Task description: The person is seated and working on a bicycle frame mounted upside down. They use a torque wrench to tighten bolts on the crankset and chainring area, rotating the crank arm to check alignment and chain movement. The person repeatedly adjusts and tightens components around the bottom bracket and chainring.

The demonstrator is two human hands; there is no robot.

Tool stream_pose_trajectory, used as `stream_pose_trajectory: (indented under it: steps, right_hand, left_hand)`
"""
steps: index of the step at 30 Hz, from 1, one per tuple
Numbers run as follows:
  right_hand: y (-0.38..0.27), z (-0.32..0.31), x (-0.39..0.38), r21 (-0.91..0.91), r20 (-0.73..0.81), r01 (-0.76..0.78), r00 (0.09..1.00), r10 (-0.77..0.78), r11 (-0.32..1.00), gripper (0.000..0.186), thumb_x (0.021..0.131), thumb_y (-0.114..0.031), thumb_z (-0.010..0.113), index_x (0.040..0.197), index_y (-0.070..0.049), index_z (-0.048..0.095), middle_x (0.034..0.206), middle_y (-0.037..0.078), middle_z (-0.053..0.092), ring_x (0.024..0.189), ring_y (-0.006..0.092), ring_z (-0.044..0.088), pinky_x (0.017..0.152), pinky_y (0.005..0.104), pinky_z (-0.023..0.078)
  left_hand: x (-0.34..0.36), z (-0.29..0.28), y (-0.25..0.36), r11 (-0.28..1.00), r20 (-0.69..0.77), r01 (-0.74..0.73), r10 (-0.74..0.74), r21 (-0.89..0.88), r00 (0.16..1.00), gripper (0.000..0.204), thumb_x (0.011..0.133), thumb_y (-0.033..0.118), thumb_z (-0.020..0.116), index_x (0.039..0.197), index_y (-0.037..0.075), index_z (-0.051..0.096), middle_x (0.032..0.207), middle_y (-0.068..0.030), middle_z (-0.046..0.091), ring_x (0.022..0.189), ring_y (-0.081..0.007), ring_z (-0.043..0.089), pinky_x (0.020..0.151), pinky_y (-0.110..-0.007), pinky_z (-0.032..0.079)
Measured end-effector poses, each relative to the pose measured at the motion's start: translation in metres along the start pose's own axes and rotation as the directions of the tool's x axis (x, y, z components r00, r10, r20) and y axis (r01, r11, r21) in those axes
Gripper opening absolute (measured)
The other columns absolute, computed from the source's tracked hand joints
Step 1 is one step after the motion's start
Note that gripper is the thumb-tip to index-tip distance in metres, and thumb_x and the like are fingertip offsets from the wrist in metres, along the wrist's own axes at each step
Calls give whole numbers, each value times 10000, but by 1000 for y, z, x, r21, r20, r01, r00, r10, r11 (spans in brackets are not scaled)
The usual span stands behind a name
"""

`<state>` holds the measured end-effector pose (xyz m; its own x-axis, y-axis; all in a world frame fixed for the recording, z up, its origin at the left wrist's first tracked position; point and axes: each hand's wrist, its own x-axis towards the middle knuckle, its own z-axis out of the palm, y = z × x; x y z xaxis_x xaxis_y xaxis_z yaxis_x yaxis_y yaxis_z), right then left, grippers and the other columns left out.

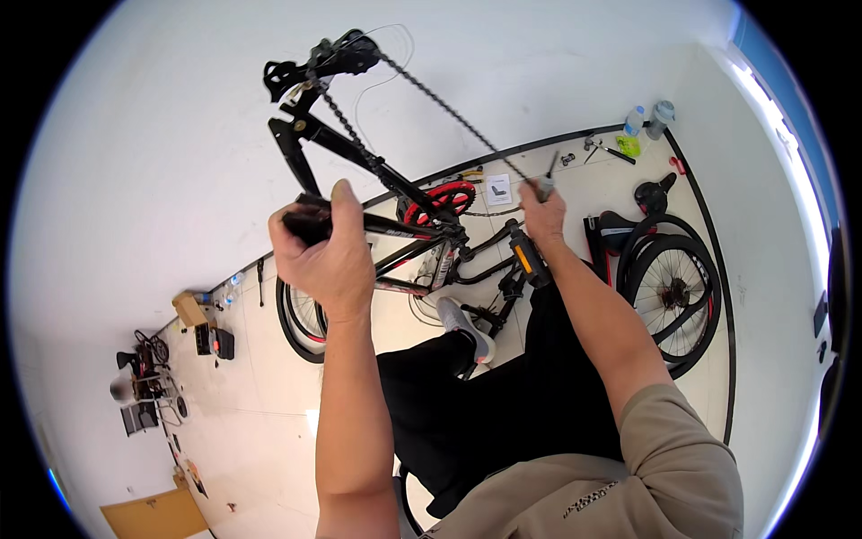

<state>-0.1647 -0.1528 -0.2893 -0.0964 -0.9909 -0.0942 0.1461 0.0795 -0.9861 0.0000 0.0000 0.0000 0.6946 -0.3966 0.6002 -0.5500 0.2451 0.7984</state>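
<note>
My left hand [334, 256] is wrapped round a black tube end of the bicycle frame [417, 191], which is tilted up off the floor. A rear derailleur [346, 56] sits at the raised end, with a thin loose cable beside it. From there the chain [453, 112] runs taut down to my right hand [545, 214]. That hand is closed on what looks like a screwdriver [548, 182] with a grey handle, right at the chain. Below lie the red chainring [460, 196] and a black pedal [530, 259] with an orange reflector, close to my right wrist.
A loose wheel [673, 292] and a saddle [651, 196] lie at the right. Farther back are a hammer [618, 154], a paper sheet [498, 189] and bottles [662, 119] along the wall. My shoe [467, 331] is beside the frame. Cardboard boxes [190, 310] stand at the left.
</note>
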Motion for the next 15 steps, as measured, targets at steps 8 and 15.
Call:
stream_pose_trajectory:
  steps: [8, 15]
  right_hand:
    - [-28, -20, -22, -159, -65, 196, 976, -208, 968, 232, 915, -215, 705, 975, 0, 645, 810, 28, 647, 731, 138, 572, 722, 298, 482]
    - [-39, -30, -32, -73, 28, 96, 995, -94, 993, 208, 902, -179, 702, 938, 8, 620, 760, 41, 637, 679, 123, 591, 661, 275, 484]
  left_hand:
    - [4, -8, 1, 998, -9, -17, 18, 60, 1000, 305, 776, 140, 840, 797, 35, 555, 673, 23, 555, 600, -51, 458, 565, -211, 407]
    - [3, -7, 12, 998, 35, 54, -55, 36, 998, 343, 769, 214, 860, 809, 43, 565, 676, 44, 527, 603, -43, 443, 552, -216, 394]
